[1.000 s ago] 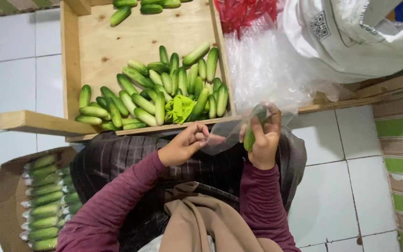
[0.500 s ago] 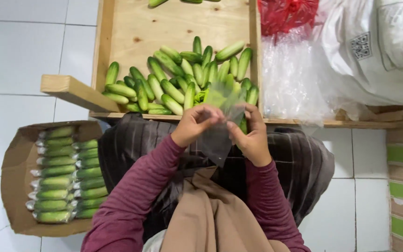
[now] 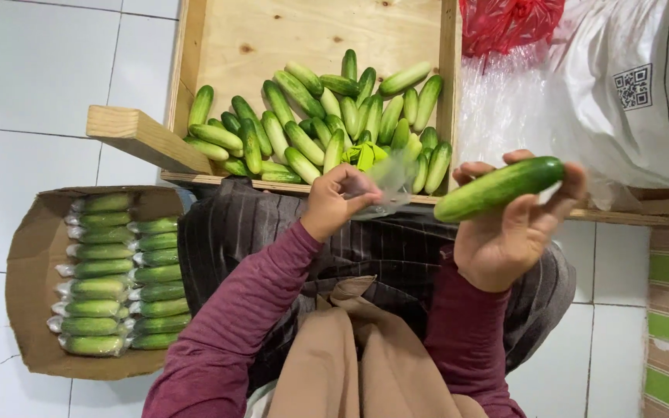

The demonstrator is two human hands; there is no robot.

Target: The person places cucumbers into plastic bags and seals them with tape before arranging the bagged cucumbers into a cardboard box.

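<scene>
Where both hands met at the bag half a second ago, I now see them apart: right hand curled around a cucumber, left hand pinching the clear bag. Loose cucumbers fill the wooden crate; wrapped ones fill the cardboard box, left. A white sack with a black square code sits right.

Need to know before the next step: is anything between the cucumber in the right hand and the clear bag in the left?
Nothing visible. The right hand holds the cucumber in open air; the left hand pinches the clear bag beside it, with only a bare gap above the lap between them.
</scene>
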